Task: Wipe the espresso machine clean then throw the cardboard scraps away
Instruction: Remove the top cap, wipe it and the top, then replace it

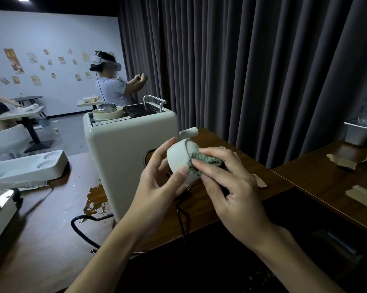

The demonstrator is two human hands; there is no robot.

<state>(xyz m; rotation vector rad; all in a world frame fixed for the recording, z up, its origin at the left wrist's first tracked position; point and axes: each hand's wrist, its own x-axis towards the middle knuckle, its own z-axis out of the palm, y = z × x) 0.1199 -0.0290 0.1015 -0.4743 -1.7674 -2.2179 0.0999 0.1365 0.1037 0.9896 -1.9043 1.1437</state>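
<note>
Mid-frame, in front of the espresso machine [119, 149], my left hand [157, 180] grips a cream part [179, 156] steady so my right hand [231, 187] can pinch the green cloth [205, 162] onto it; cardboard scraps [343, 162] sit far right.

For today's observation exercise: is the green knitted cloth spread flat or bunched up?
Bunched up: the right hand pinches the green knitted cloth as a wad against the cream round part in the left hand.

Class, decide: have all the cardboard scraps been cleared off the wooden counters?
No, several cardboard scraps lie on the wooden counter at the right, beyond the right hand.
</note>
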